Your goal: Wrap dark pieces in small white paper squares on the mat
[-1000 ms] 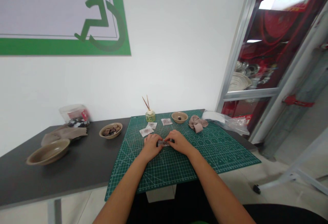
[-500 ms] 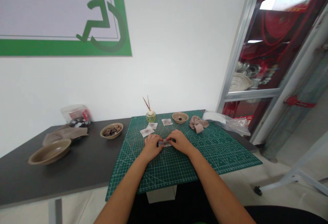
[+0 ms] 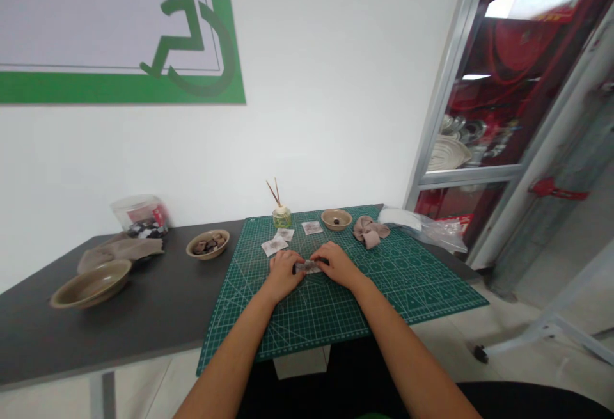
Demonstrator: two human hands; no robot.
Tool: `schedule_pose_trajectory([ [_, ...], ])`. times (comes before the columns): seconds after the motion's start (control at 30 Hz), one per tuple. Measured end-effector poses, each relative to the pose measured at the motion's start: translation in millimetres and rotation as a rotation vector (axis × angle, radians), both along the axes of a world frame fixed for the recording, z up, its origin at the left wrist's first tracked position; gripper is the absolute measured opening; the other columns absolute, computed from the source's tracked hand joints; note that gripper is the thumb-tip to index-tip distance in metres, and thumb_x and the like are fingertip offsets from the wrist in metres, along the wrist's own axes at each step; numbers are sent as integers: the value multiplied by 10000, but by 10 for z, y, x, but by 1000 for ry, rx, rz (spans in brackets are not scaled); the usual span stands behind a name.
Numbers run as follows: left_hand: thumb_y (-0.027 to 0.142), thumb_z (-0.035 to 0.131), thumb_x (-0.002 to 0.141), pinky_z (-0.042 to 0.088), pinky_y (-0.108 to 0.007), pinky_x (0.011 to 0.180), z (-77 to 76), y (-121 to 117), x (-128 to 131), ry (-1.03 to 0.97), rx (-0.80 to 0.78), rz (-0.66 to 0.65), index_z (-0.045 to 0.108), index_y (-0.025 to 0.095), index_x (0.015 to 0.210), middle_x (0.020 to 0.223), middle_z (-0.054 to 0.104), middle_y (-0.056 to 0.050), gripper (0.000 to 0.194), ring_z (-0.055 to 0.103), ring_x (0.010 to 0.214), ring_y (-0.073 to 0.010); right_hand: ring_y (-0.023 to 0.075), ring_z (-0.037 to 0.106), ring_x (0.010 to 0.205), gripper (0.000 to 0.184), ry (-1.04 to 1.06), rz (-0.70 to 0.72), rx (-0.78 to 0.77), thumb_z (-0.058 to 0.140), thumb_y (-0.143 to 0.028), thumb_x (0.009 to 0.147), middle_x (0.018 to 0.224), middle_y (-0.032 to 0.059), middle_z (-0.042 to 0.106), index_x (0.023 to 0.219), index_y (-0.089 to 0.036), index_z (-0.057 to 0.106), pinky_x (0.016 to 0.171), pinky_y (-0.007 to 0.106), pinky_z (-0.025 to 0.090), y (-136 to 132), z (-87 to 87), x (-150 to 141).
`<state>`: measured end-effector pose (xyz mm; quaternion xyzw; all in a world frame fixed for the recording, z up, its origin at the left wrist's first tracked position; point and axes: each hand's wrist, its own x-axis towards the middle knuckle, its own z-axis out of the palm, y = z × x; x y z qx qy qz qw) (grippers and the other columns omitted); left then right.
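Observation:
Low over the green cutting mat [image 3: 393, 291], my two hands meet at a small whitish sachet with dark contents [image 3: 308, 267]. My left hand [image 3: 284, 273] is closed on its left end, fingertips pressed together. At the other end, my right hand [image 3: 338, 264] pinches it the same way. Dark bits show beside the fingers of both hands; I cannot make out what they are. Just beyond my hands lie similar flat square sachets: one [image 3: 274, 245] near my left hand, another [image 3: 285, 234] touching it, and a third [image 3: 313, 227] farther back.
A scented-stick bottle [image 3: 282, 217] stands near the wall. Behind my right hand are a bowl with a dark piece [image 3: 330, 222], a brownish cloth [image 3: 369, 232] and a plastic bag [image 3: 422, 227]. To the left are a bowl of brown chunks [image 3: 194, 248], a larger bowl [image 3: 91, 286] and a clear tub [image 3: 139, 208].
My fingers have shifted slightly on the sachet, my right hand's a little to the right, and more of the sachet's front shows. The view has swayed slightly; the other things stay put.

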<state>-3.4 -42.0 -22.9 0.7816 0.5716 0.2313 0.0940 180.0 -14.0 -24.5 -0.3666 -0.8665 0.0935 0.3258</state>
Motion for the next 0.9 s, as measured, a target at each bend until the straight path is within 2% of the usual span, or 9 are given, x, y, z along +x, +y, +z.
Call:
schedule_pose_trajectory([
  [0.1, 227, 584, 755, 328, -392, 910, 12, -5, 2, 5, -4, 1, 639, 229, 931, 1090, 622, -16, 185, 472, 1076, -226, 177, 529, 835, 174, -37, 48, 6, 601, -69, 765, 801, 35, 644, 843, -197, 690, 811, 325, 376, 13, -12, -25],
  [0.3, 216, 583, 750, 329, -395, 909, 3, 1, 0, 0, -14, -2, 635, 217, 946, 1107, 616, -23, 203, 467, 1089, -230, 179, 539, 833, 172, 19, -32, -16, 588, -41, 756, 800, 35, 657, 803, -185, 670, 817, 330, 377, 12, 8, 5],
  [0.47, 219, 576, 756, 327, -394, 908, -9, 7, -5, 4, 0, -3, 633, 224, 940, 1101, 618, -18, 192, 472, 1079, -227, 171, 532, 822, 152, 5, 42, -28, 595, -44, 753, 799, 26, 658, 804, -175, 655, 820, 320, 371, -17, 33, -27],
  [0.67, 221, 584, 752, 329, -400, 903, -12, 11, -6, -3, -5, -3, 634, 218, 936, 1104, 620, -22, 190, 471, 1087, -233, 173, 529, 794, 136, 55, -36, -50, 610, -43, 733, 760, 14, 660, 739, -177, 634, 778, 310, 371, -20, 46, 5],
  [0.83, 225, 589, 751, 326, -397, 908, -20, 15, -11, -1, 1, -5, 635, 220, 942, 1106, 618, -21, 196, 471, 1081, -231, 165, 530, 800, 122, 53, 50, -46, 623, -58, 739, 770, 12, 652, 755, -178, 636, 789, 302, 378, -35, 49, -34],
  [0.9, 224, 587, 751, 326, -397, 907, -21, 14, -13, -4, 1, -9, 635, 218, 946, 1100, 618, -22, 201, 470, 1079, -232, 169, 528, 799, 109, 51, 34, -53, 631, -68, 738, 761, 14, 647, 751, -177, 636, 777, 302, 381, -28, 49, -21],
])
